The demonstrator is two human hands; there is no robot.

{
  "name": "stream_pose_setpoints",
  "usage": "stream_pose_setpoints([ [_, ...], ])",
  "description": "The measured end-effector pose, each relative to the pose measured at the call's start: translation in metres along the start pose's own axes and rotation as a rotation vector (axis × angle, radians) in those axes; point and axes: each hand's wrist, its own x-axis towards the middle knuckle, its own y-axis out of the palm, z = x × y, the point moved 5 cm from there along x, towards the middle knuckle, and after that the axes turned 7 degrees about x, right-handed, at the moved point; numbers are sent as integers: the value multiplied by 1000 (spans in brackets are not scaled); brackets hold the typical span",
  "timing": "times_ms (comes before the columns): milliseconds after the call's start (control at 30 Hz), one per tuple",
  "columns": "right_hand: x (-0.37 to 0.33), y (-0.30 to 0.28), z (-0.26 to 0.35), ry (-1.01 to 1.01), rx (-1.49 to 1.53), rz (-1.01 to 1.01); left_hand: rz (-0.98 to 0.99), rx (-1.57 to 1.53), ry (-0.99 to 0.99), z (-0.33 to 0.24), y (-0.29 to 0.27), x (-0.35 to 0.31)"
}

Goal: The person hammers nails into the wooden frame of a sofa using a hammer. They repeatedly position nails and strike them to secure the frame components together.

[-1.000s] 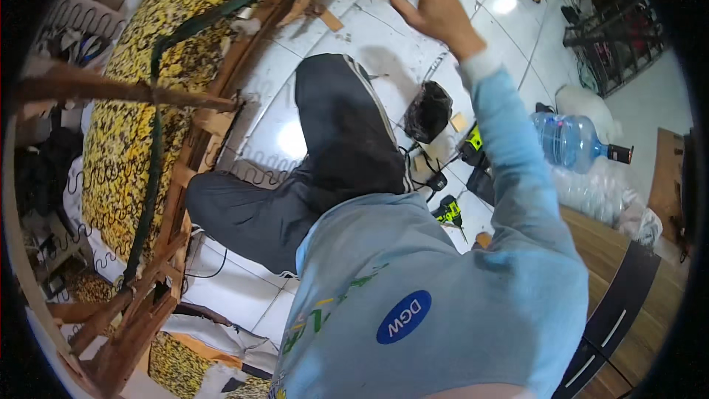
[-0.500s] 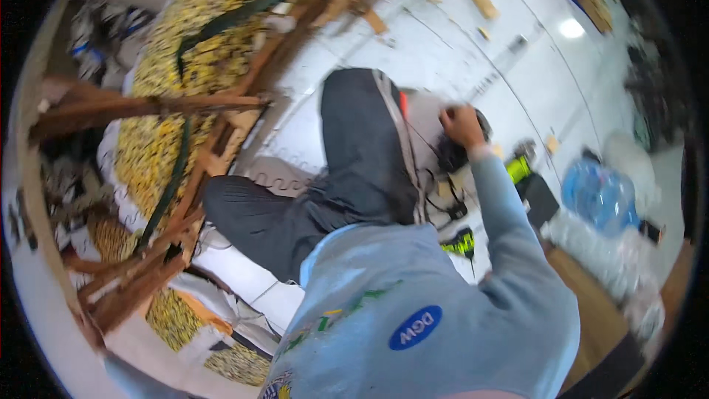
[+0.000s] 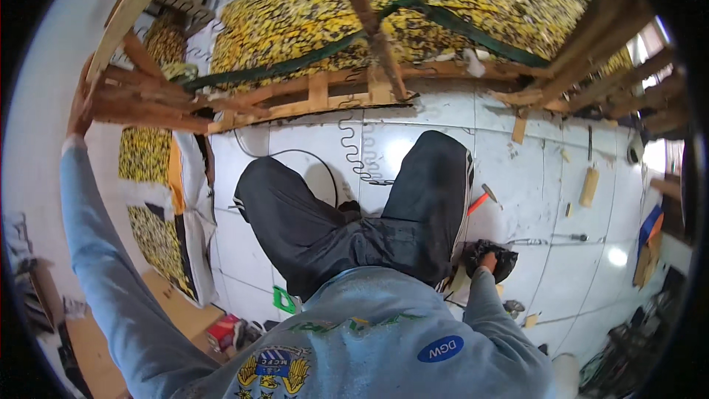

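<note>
While the person's bent knees (image 3: 430,170) spread over the white tiled floor (image 3: 583,288), the right hand (image 3: 487,260) was down at a black plastic bag (image 3: 505,264), which sat on the floor beside the right thigh, toward the floor's right edge. Its fingertips were lost in the bag's dark folds; could not tell whether apart, together or clamped.

The left hand (image 3: 79,109) was at the left end of the wooden frame (image 3: 317,92), fingers against the outer side; closure on the wood could not be determined. The frame spanned the floor's far edge. Beyond it: yellow-and-black fabric (image 3: 288,22), crossed by a dark green strap (image 3: 473,30). A wavy spring (image 3: 379,181) lay between the knees; an orange-handled hammer (image 3: 479,203), just beside the right knee; a wood block (image 3: 588,187), nearer the floor's far right corner.
</note>
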Motion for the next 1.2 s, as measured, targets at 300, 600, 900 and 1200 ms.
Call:
stream_pose_setpoints([
  [300,25,-54,73,-333,-360,251,-277,52,144,7,0,-11],
  [600,-113,-197,326,-916,-489,-147,-299,100,291,13,0,-18],
  [900,-657,-199,736,-2004,1068,371,-249,-253,469,15,-7,-5],
  [1200,-757,-131,876,-2027,745,553,-166,-621,552,27,-14,1],
])
